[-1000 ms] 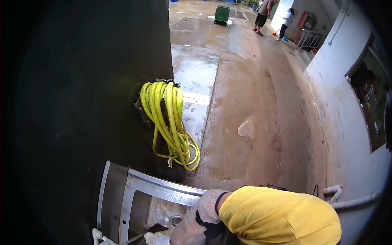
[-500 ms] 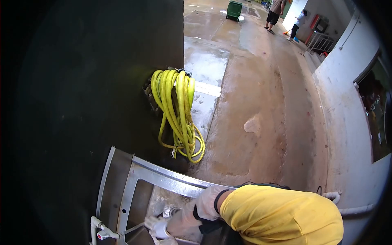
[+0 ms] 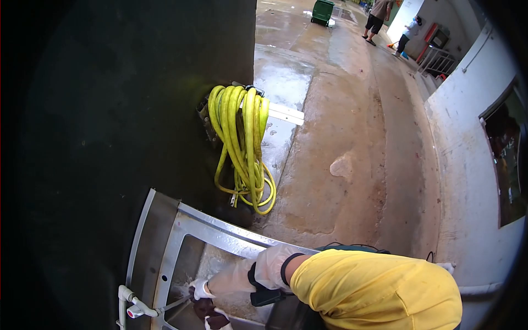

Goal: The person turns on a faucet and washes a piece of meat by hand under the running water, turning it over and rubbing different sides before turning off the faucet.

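From the head view, my right hand is closed on the upper part of a dark cloth, and my left hand seems to grip its lower end, though the picture's bottom edge cuts in there. The cloth sits inside the steel sink, right by the water stream from the white tap. The water sprays where it lands near my right fingers. I judge splashing the likeliest trouble: a taut fold tilted into the jet could throw water over the rim or up my clear sleeve. The black device on my forearm could get wet too, and soaked fabric could slide from a loose pinch.
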